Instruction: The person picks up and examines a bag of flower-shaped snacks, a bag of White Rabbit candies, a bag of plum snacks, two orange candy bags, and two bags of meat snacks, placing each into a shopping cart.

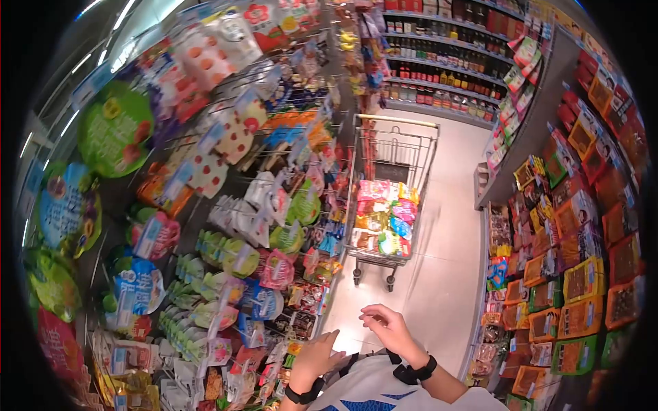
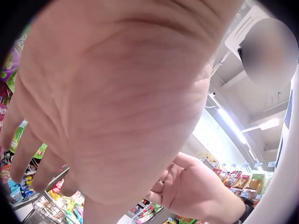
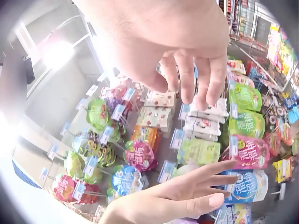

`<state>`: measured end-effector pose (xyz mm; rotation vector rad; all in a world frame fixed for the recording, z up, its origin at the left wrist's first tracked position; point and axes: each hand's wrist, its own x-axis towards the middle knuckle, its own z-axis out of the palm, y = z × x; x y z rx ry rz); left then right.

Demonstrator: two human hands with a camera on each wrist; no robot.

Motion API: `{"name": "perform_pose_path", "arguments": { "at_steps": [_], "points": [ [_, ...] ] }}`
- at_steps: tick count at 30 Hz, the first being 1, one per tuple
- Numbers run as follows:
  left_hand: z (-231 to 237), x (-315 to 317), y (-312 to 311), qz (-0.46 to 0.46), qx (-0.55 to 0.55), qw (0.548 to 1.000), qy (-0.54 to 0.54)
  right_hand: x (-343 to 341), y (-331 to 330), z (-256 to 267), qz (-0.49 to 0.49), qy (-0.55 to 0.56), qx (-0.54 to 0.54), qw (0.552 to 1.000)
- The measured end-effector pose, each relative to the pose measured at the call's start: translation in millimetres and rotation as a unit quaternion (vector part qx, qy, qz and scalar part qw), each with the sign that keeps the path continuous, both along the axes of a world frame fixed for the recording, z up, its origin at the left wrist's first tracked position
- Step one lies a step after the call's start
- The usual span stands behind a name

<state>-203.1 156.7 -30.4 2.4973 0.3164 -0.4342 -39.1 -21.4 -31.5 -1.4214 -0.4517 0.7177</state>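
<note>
Pale shirt [image 1: 356, 392] with blue patterning fills the bottom edge of the head view, and two bare hands reach forward over it. The left hand [image 1: 315, 357] is extended, its fingers nearly straight and relaxed. Just beside it, apart by a small gap, the right hand [image 1: 389, 333] hangs with fingers loosely bent and uncurled around any item. Each wrist wears a black band [image 1: 416, 372].

Straight ahead, beyond the fingertips and well apart from them, a metal shopping cart [image 1: 379, 259] stands on the pale tiled floor [image 1: 449, 226] of a store aisle. Colourful snack packets [image 1: 388, 219] lie in rows in its near end.

Along the person's left, close to the left hand, a tall rack displays hanging bags: a pink pouch [image 1: 277, 269], a large round green bag [image 1: 116, 130] higher up, and many others with price tags. On the right, another display holds flat packs in orange, yellow and green, including a yellow-edged pack [image 1: 583, 279]. At the far end, curved shelves [image 1: 445, 65] carry rows of what are probably bottles, too small to identify surely.
</note>
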Motion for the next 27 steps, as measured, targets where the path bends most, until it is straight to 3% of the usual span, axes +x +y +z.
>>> {"name": "perform_pose_path", "arguments": {
  "at_steps": [4,7,11,16,20,24,26,27],
  "points": [
    [-4.0,76.4,-44.8,-0.006,-0.01,1.0,0.002,73.1,-65.1,-4.8,-0.045,-0.017,-0.036,0.998],
    [-9.5,116.3,-72.1,-0.014,-0.029,0.997,-0.07,124.5,-102.8,-15.0,-0.078,-0.014,-0.054,0.995],
    [-5.1,157.7,-82.0,-0.007,-0.068,0.997,-0.047,186.7,-123.6,-12.9,-0.102,-0.011,-0.077,0.992],
    [-14.0,202.7,-56.6,0.008,-0.064,0.998,-0.002,244.0,-101.4,-16.7,-0.112,-0.003,-0.08,0.99],
    [-31.3,247.3,-18.7,-0.03,0.01,0.999,0.014,271.7,-63.5,-33.2,-0.105,-0.048,-0.085,0.99],
    [-26.3,311.4,22.9,0.0,-0.055,0.993,-0.104,297.3,-23.6,-29.6,-0.03,-0.057,-0.127,0.99],
    [-26.6,336.2,47.6,0.007,-0.03,0.989,-0.142,315.9,-3.0,-34.5,0.052,-0.13,-0.207,0.968],
    [-28.3,343.4,61.1,0.007,-0.026,0.991,-0.133,324.2,5.8,-41.2,0.072,-0.218,-0.25,0.941]
  ]
}}
